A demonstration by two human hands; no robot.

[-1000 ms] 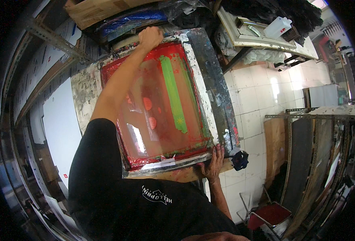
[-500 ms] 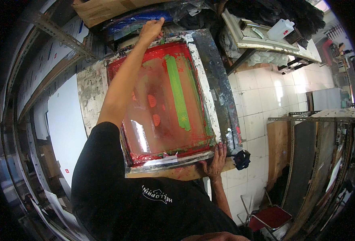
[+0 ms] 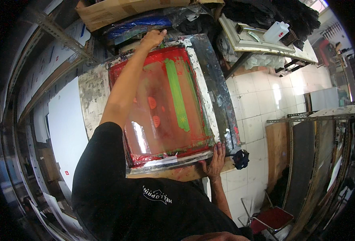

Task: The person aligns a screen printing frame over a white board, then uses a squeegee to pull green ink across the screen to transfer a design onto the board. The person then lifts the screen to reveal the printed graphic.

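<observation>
A screen-printing frame [image 3: 153,76] lies before me, its mesh edged in red and crossed by a strip of green tape [image 3: 176,94]. Two small orange-red shapes show in the mesh. My left arm reaches over it to the far edge, where my left hand [image 3: 153,39] is closed with curled fingers; whatever it grips there is hidden. At the near right corner of the frame rests my right hand [image 3: 215,161], fingers stretched out and thumb apart, touching the edge. A dark crumpled cloth [image 3: 240,159] sits just right of that hand.
An ink-stained worktop [image 3: 215,80] borders the frame. Behind are a cardboard box [image 3: 109,15] and blue plastic [image 3: 139,26]. A white bottle [image 3: 276,32] stands on a table at the far right. Metal shelving [image 3: 15,120] is at left, a red folding chair [image 3: 272,220] at lower right.
The view has shifted slightly, so the far items sit a little lower. Both hands keep their places at the frame's edges.
</observation>
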